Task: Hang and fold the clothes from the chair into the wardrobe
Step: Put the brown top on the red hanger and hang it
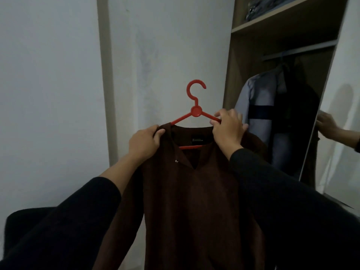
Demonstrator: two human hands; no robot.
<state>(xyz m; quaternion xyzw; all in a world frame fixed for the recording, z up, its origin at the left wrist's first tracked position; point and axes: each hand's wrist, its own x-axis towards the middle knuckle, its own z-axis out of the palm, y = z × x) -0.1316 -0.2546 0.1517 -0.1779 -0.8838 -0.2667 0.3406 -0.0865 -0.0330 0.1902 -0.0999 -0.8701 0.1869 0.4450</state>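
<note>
Shirt (194,201), dark brown, hangs at centre frame on a red hanger (195,112), held up in front of a pale wall (58,84). The left hand (145,142) is clamped on the shirt's shoulder and collar at 9 o'clock from the hanger's hub; the right hand (228,126) is closed over the hanger's arm and the other shoulder at 3 o'clock. The hook points up, free of any rail. Toward 2 o'clock stands the open wardrobe (231,78), with a rail (300,50) near its top. A light blue shirt (259,106) and a dark garment (300,117) hang there, just behind the right hand. Folded clothes (259,8) lie on the shelf above. At 3 o'clock a mirrored door (335,117) reflects a hand. A dark shape (23,223) sits at 8 o'clock, too dim to identify.
</note>
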